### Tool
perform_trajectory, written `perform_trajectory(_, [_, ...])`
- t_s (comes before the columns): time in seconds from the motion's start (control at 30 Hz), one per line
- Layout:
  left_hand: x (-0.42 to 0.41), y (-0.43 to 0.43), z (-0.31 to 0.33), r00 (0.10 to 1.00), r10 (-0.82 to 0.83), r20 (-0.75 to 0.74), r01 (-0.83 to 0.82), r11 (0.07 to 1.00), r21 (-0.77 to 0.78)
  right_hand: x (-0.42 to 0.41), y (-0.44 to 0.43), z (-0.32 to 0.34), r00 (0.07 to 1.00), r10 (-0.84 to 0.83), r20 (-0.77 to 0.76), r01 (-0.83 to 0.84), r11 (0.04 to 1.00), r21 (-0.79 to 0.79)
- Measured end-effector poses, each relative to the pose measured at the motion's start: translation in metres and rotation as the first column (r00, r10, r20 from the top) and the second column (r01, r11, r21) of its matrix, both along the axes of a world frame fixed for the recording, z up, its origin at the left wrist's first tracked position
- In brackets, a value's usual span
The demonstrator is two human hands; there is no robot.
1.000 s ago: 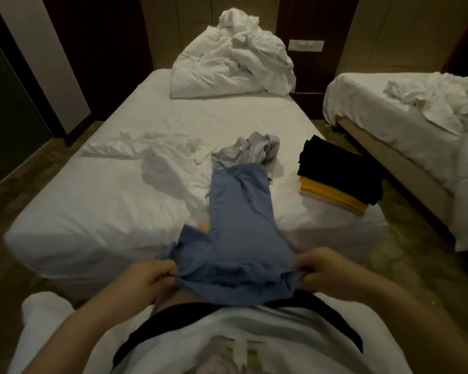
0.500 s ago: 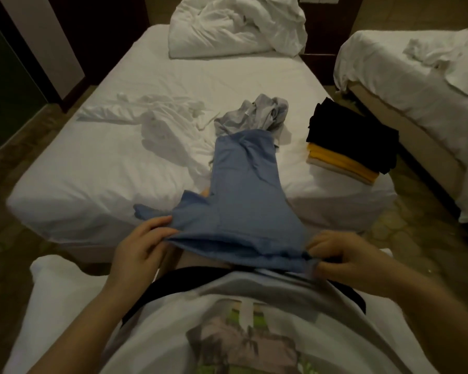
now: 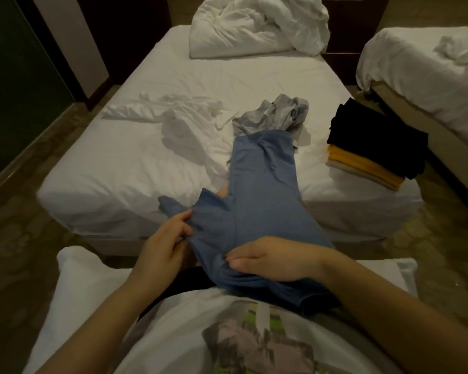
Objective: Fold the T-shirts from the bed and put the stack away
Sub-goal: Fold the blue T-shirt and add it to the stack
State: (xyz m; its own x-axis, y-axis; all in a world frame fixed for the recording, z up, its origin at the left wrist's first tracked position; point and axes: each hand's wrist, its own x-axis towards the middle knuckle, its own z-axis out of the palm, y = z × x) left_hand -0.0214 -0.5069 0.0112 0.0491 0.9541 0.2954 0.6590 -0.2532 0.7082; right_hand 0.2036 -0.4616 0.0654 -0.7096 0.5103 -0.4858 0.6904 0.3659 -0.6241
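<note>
We have the blue T-shirt (image 3: 262,201) stretched from our lap out onto the foot of the bed (image 3: 125,168), its far end touching a crumpled grey T-shirt (image 3: 276,114). The step in hand looks like turning the left sleeve in over the body. To do it well, we would use the right hand (image 3: 270,261) as an anchor along the fold line, draw the sleeve across until the edge runs straight, then smooth the bunching near our waist. The left hand (image 3: 170,238) pinches the sleeve at the shirt's left edge, fingers curled round the cloth. The right hand lies flat on the near part of the shirt, fingers straight and together, gripping nothing. A rumpled white garment (image 3: 184,128) lies left of the shirt. The folded stack (image 3: 373,149), black on yellow, sits near the bed's right corner, apart from the shirt. A heaped duvet (image 3: 254,25) lies at the head.
</note>
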Motion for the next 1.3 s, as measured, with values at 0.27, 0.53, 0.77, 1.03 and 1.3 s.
perform_trajectory(0.27, [0.054, 0.019, 0.024, 0.754, -0.522, -0.398, 0.561, 0.827, -0.023, 0.042, -0.008, 0.020, 0.997, -0.050, -0.067, 0.035, 0.977, -0.211])
perform_trajectory(0.53, [0.038, 0.001, 0.020, 0.777, -0.607, -0.165, 0.572, 0.791, -0.217, 0.056, 0.028, 0.009, 0.827, -0.507, -0.244, 0.532, 0.845, 0.046])
perform_trajectory(0.77, [0.029, 0.008, 0.004, 0.758, -0.615, -0.218, 0.551, 0.782, -0.291, 0.016, 0.094, -0.028, 0.924, -0.265, 0.275, 0.131, 0.895, 0.426])
perform_trajectory(1.03, [0.028, 0.011, 0.000, 0.796, -0.588, -0.143, 0.551, 0.803, -0.228, 0.064, 0.065, -0.029, 0.919, -0.351, -0.179, 0.389, 0.878, 0.278])
perform_trajectory(1.3, [0.031, 0.014, -0.003, 0.795, -0.587, -0.154, 0.554, 0.805, -0.212, 0.110, -0.033, -0.014, 0.978, -0.094, -0.186, 0.140, 0.958, 0.250])
